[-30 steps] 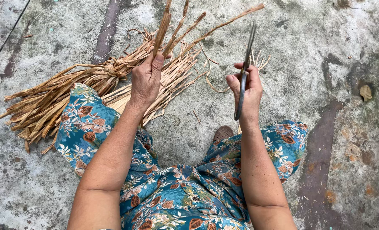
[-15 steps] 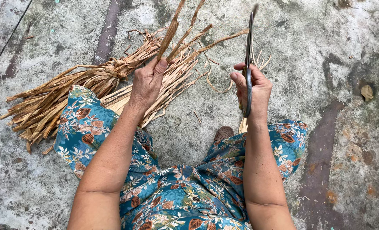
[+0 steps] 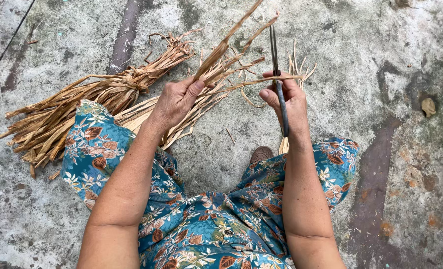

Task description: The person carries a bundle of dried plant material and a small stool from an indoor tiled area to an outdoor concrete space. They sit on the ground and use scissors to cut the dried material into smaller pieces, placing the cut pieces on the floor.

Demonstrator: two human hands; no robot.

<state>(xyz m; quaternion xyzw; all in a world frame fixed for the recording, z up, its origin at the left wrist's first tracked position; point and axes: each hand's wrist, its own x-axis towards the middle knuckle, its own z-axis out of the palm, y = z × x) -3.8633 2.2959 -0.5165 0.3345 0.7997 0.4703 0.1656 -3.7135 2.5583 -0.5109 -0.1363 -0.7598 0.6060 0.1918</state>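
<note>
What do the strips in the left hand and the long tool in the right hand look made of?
Strips: dried plant leaf or fibre, tan, matte, curled and frayed at the ends. Tool: likely metal, dark, dull, thin and straight; whether a knife or scissors, I cannot tell.

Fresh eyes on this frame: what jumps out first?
The left hand at centre grips a few dry straw-coloured leaf strips that fan up toward the top edge. Beside it, the right hand holds a dark slim metal blade upright against one strip. Behind the left knee, a tied bundle of dried leaves lies on the stained concrete floor.
</note>
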